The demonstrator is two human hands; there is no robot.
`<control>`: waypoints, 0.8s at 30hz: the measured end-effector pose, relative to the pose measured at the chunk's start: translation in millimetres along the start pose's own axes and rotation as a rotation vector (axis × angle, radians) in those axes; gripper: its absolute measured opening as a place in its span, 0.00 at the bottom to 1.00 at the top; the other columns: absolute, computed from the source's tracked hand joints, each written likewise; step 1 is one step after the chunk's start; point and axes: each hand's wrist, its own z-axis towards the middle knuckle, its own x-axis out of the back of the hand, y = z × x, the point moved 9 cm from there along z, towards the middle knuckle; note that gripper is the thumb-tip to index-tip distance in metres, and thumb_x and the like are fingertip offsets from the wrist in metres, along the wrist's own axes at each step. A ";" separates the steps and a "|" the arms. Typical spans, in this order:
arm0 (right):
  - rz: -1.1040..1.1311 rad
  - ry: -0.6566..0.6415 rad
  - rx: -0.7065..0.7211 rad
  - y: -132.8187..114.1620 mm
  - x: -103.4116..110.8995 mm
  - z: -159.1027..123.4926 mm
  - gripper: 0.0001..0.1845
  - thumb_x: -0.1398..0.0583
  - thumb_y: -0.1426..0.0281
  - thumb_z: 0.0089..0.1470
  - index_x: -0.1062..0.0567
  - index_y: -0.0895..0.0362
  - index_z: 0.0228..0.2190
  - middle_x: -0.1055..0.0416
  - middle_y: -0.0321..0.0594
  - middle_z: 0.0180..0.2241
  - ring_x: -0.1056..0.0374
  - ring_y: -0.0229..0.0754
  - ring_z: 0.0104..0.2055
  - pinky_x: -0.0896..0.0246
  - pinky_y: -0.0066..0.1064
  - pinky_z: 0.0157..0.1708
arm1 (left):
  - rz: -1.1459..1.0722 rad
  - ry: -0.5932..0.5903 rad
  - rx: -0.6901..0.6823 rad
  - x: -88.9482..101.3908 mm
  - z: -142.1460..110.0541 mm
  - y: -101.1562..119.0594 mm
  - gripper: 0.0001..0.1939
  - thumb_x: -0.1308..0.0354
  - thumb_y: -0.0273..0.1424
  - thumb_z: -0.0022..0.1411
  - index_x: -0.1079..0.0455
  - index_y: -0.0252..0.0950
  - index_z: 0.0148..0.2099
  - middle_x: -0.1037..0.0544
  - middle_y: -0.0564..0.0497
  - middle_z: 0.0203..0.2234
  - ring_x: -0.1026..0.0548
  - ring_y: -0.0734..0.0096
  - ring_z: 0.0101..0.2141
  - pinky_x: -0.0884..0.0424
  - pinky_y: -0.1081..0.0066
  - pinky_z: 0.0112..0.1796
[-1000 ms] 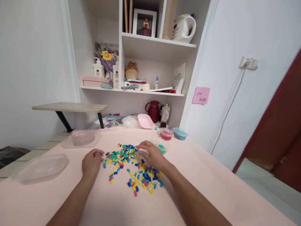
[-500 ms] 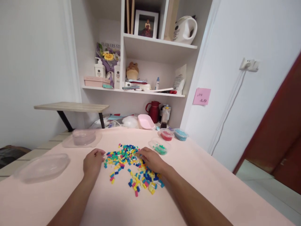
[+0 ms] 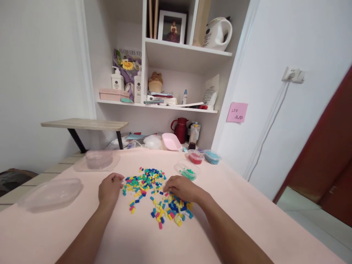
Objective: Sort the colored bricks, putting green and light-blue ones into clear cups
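Small plastic bricks (image 3: 145, 179) in green, blue, yellow, white and pink lie spread in the middle of the table, with a second cluster of bricks (image 3: 172, 211) nearer me. My left hand (image 3: 110, 189) rests at the left edge of the spread, its fingers curled in; whatever they may hold is hidden. Over the right side of the bricks, my right hand (image 3: 181, 187) is palm down, fingers bent and close together, tips at the bricks. Its palm covers part of the near cluster, and I cannot make out what is under the fingertips.
Beyond my right hand stand clear tubs of green bricks (image 3: 188, 173), red pieces (image 3: 195, 157) and blue pieces (image 3: 211, 157). At left lie a clear lid (image 3: 52, 194) and a clear container (image 3: 99, 160). A pink tray (image 3: 171, 142) and red jug (image 3: 180, 130) stand behind.
My right hand has drawn slightly right and towards me, its fingertips leaving the far bricks and showing more of them. My left hand has stayed nearly in place.
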 end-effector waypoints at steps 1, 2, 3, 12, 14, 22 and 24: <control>-0.010 0.020 -0.024 2.0 2.9 0.0 0.18 0.44 0.78 0.57 0.19 0.49 0.40 0.22 0.38 0.42 0.28 0.43 0.45 0.37 0.33 0.46 | -0.004 -0.003 0.000 -0.3 -0.1 0.0 0.11 0.52 0.30 0.53 0.27 0.41 0.28 0.21 0.54 0.21 0.22 0.64 0.26 0.35 0.69 0.30; -0.021 0.053 -0.044 3.4 6.0 0.6 0.18 0.44 0.77 0.57 0.19 0.49 0.41 0.22 0.38 0.42 0.28 0.44 0.45 0.37 0.33 0.46 | -0.007 -0.005 0.000 -0.6 -0.1 -0.2 0.11 0.51 0.29 0.53 0.27 0.41 0.28 0.21 0.54 0.21 0.22 0.64 0.27 0.34 0.69 0.30; -0.034 0.092 -0.052 3.8 8.6 1.7 0.18 0.45 0.77 0.58 0.20 0.50 0.43 0.22 0.39 0.43 0.28 0.44 0.46 0.37 0.34 0.47 | -0.009 -0.006 0.001 -0.9 0.0 -0.5 0.11 0.51 0.29 0.53 0.27 0.41 0.28 0.21 0.54 0.21 0.22 0.65 0.27 0.34 0.69 0.30; -0.129 0.083 0.021 -9.2 -13.1 17.2 0.24 0.45 0.76 0.58 0.28 0.51 0.55 0.28 0.42 0.55 0.35 0.48 0.56 0.41 0.39 0.53 | 0.001 -0.014 -0.006 -1.6 2.7 -1.5 0.10 0.51 0.29 0.53 0.27 0.41 0.28 0.21 0.54 0.20 0.22 0.65 0.27 0.34 0.69 0.31; -0.147 0.066 -0.011 -4.9 -10.1 15.6 0.19 0.44 0.77 0.57 0.23 0.50 0.47 0.24 0.40 0.49 0.32 0.48 0.51 0.41 0.38 0.50 | 0.009 -0.014 -0.006 -1.7 3.3 -1.6 0.11 0.51 0.30 0.53 0.27 0.41 0.28 0.22 0.54 0.19 0.22 0.64 0.27 0.35 0.69 0.30; -0.177 0.142 -0.047 5.5 3.1 10.7 0.24 0.45 0.78 0.58 0.26 0.49 0.52 0.27 0.43 0.49 0.33 0.47 0.50 0.42 0.36 0.48 | 0.017 -0.020 -0.012 -2.6 3.7 -1.8 0.10 0.50 0.30 0.52 0.27 0.41 0.28 0.20 0.54 0.21 0.22 0.64 0.27 0.35 0.68 0.30; -0.196 0.126 -0.036 2.8 -2.8 13.7 0.30 0.44 0.80 0.55 0.28 0.44 0.55 0.30 0.41 0.51 0.33 0.46 0.50 0.42 0.35 0.48 | 0.020 -0.023 -0.017 -2.5 3.3 -0.9 0.10 0.50 0.30 0.53 0.27 0.41 0.28 0.21 0.54 0.21 0.22 0.64 0.27 0.34 0.68 0.30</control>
